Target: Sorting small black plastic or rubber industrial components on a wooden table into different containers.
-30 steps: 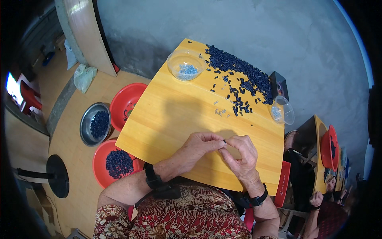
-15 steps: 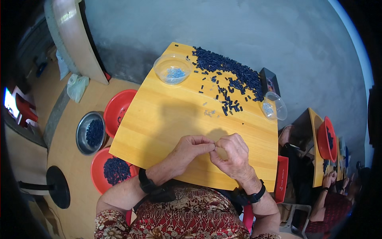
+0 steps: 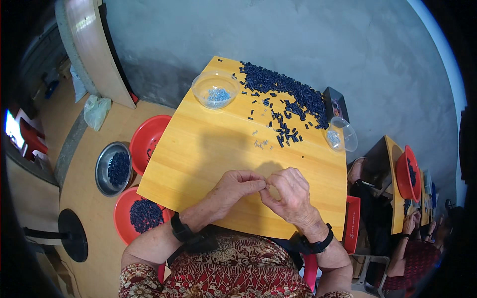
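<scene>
My left hand (image 3: 234, 191) and my right hand (image 3: 289, 194) meet at the fingertips above the near part of the yellow table (image 3: 174, 164). Both are closed in a pinch, thumbs against index fingers. Whatever lies between the fingertips is too small to make out. Beyond my hands, a few tiny clear pieces (image 3: 260, 144) are scattered on the tabletop. Farther back spreads a large heap of short dark tubes (image 3: 283, 84), with loose ones trailing toward me.
Clear bowls with small bits stand at the far left (image 3: 198, 97) and right (image 3: 351, 136); a black box (image 3: 336, 104) is behind the right one. Red basins (image 3: 144, 131) and a steel basin (image 3: 102, 171) sit left of the table. Another person (image 3: 410, 263) works at the right.
Both hands keep almost the same pinched pose. The view has shifted very slightly, and nothing on the table has visibly moved.
</scene>
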Tool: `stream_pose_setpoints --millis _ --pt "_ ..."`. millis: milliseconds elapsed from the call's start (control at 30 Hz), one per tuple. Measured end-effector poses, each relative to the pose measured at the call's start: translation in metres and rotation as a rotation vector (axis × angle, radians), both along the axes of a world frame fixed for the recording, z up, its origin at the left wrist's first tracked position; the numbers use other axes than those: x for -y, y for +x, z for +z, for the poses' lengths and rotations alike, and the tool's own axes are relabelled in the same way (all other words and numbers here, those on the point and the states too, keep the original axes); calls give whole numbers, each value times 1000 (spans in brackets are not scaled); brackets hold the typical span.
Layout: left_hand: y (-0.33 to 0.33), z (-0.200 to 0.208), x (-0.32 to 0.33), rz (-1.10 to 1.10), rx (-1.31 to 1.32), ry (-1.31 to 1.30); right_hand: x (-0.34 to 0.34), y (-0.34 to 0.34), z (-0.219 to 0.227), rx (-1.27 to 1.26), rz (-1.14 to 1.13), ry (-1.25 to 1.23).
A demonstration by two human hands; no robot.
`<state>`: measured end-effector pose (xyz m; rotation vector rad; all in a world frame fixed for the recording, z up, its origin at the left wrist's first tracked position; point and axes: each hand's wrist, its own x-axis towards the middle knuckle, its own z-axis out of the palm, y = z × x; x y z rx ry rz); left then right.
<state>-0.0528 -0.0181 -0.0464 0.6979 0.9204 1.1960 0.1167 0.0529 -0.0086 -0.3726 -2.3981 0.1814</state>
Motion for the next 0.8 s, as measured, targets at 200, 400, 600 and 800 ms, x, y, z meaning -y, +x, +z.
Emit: stream_pose_setpoints --millis 200,400,600,800 --pt "-1 2 -1 -3 -127 54 -2 0 4 2 29 23" --pt "-4 6 -1 17 -283 80 -3 -2 6 65 29 16" --pt "-5 5 -1 50 -46 43 -3 -9 9 12 30 -43" --pt "-8 4 -3 29 -88 59 -5 -7 5 14 38 -81"
